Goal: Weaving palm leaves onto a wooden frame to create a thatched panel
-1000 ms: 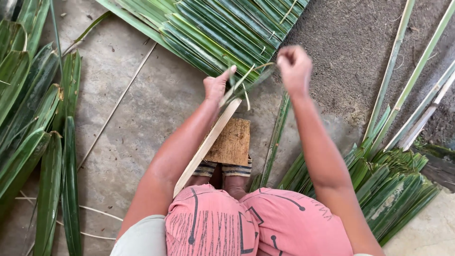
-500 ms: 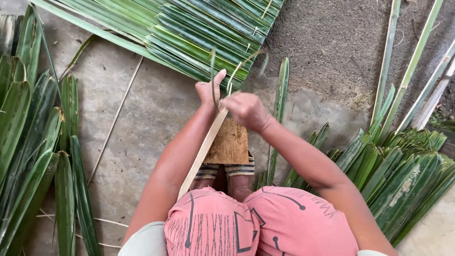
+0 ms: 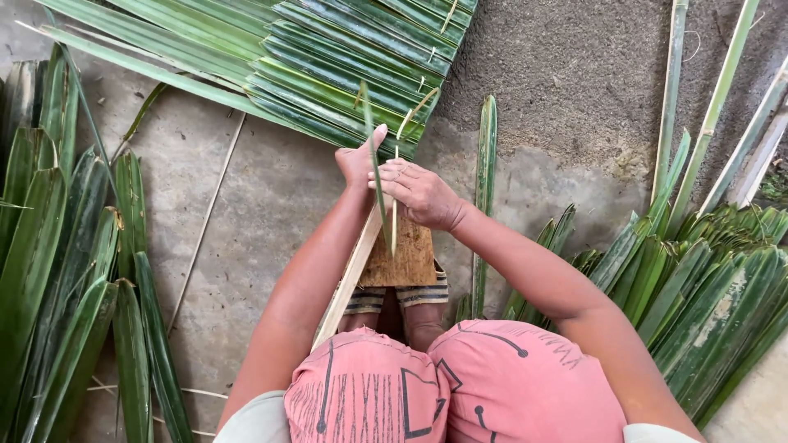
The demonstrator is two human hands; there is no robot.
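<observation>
My left hand [image 3: 358, 162] grips the top of a long pale wooden stick [image 3: 349, 279] that slants down toward my left knee. A narrow green palm leaf strip [image 3: 374, 156] stands upright between my two hands. My right hand [image 3: 419, 194] pinches this strip together with a thin pale leaf rib [image 3: 395, 215] that hangs down from my fingers. Beneath both hands lies a brown fibrous block [image 3: 402, 256], resting at my feet in striped sandals [image 3: 397, 297].
A stitched mat of overlapping palm leaves [image 3: 328, 57] lies ahead on the concrete floor [image 3: 246, 213]. Loose folded leaves [image 3: 66, 271] are piled at the left, another heap [image 3: 698, 287] at the right. Pale leaf stalks [image 3: 714, 107] lie on rough ground at the far right.
My right hand came down from upper right to meet my left hand at the stick. The curled leaf strip has been drawn straight and upright between them.
</observation>
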